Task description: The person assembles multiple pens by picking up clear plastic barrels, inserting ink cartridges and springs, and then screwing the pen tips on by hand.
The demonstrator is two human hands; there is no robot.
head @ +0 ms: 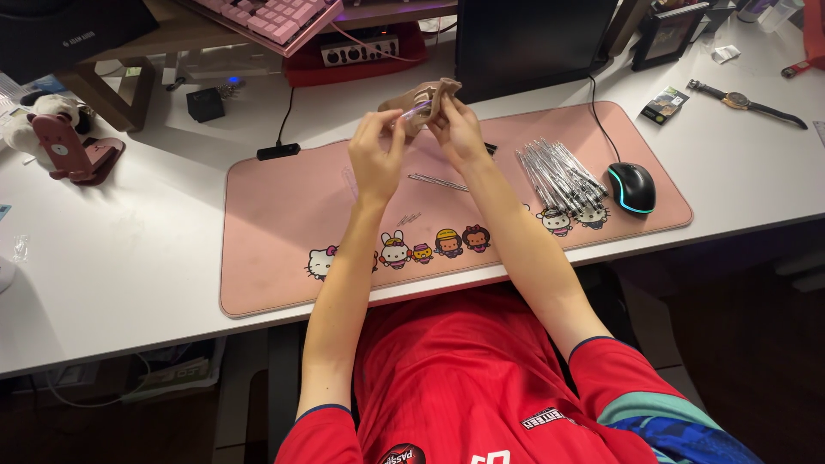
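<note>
Both of my hands are raised over the pink desk mat [284, 232]. My left hand [375, 153] pinches the end of a thin clear pen refill [416, 110]. My right hand [455, 129] grips a small tan pouch-like object [427, 97], and the refill's other end meets that object. A pile of several thin silver and clear refills [559, 176] lies on the mat to the right of my right arm. Two loose refills [438, 181] lie on the mat just below my hands.
A black mouse with a blue glow [632, 187] sits at the mat's right end. A dark monitor [533, 39] stands behind my hands, a pink keyboard [271, 19] on a riser at the back. A wristwatch [746, 103] lies far right, a plush toy [39, 120] far left.
</note>
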